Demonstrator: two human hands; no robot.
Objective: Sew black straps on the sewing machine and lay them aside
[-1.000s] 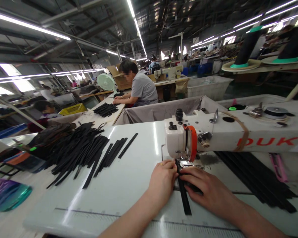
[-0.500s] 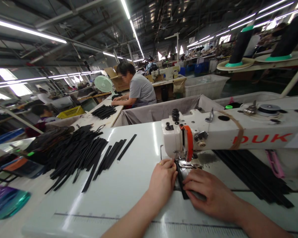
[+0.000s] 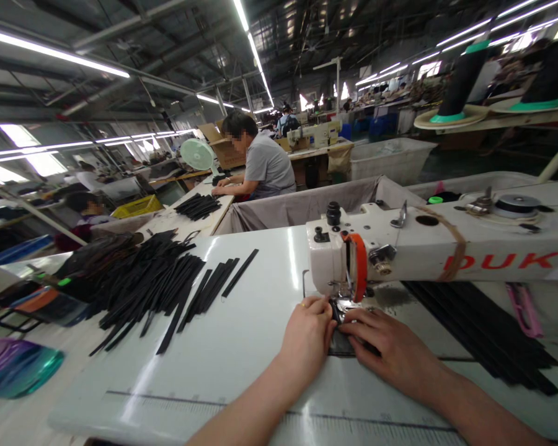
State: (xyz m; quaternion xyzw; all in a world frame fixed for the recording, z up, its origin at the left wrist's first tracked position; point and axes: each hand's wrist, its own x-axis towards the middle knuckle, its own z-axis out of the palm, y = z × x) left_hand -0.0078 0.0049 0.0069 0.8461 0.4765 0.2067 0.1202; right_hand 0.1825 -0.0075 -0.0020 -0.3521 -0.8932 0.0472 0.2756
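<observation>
A short black strip [image 3: 337, 312] lies under the needle area of a white sewing machine [image 3: 328, 263], most of it hidden by my fingers. My left hand [image 3: 308, 328] is closed, its curled fingers pressing on the strip's left side beside the presser foot. From the right, my right hand [image 3: 393, 344] has its bent fingers closed against the strip's near part. Under its palm shows something dark that I cannot make out. To the left on the white table [image 3: 251, 365] is a row of black strips [image 3: 211, 291], beside a large heap of black strips [image 3: 153, 285].
Longer black strips [image 3: 483, 328] lie right of the machine, near a pink tool [image 3: 524, 310]. Thread cones [image 3: 462, 83] stand at upper right. A printed ruler [image 3: 344, 424] runs along the front. A co-worker [image 3: 265, 158] sits beyond a cloth-lined bin [image 3: 297, 201].
The black strip has slid away from me under the presser foot, so less of it shows on my side. My right hand has moved slightly forward with it.
</observation>
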